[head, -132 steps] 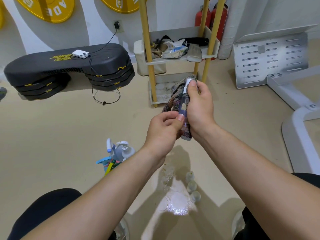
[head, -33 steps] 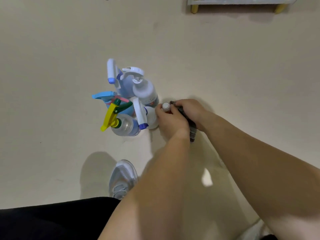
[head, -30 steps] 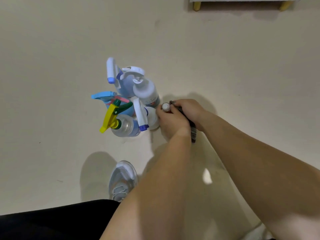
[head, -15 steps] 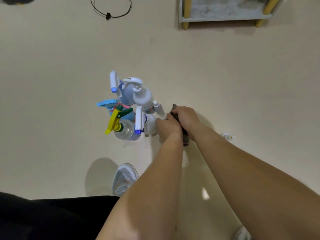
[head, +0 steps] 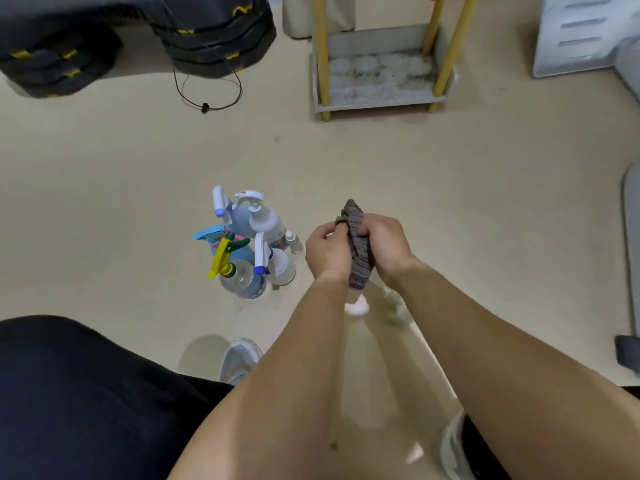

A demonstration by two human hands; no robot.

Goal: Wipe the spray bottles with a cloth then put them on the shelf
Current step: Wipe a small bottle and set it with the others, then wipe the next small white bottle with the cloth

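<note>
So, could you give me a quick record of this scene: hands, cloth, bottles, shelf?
hands: left hand and right hand both grip the cloth
spray bottles: standing in a cluster on the floor, left of the hands
shelf: ahead, beyond the hands; bottom tier holds no bottles
bottle inside cloth: cannot tell

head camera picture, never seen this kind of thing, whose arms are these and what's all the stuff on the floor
There is no machine here. A person wears a camera on the head that looks down, so the arms are their own. The left hand and right hand both grip a dark striped cloth; whether a bottle is wrapped inside cannot be told. On the floor, left of the hands, stands a cluster of spray bottles. Farther ahead is the shelf with yellow posts. A shoe shows below.
</note>
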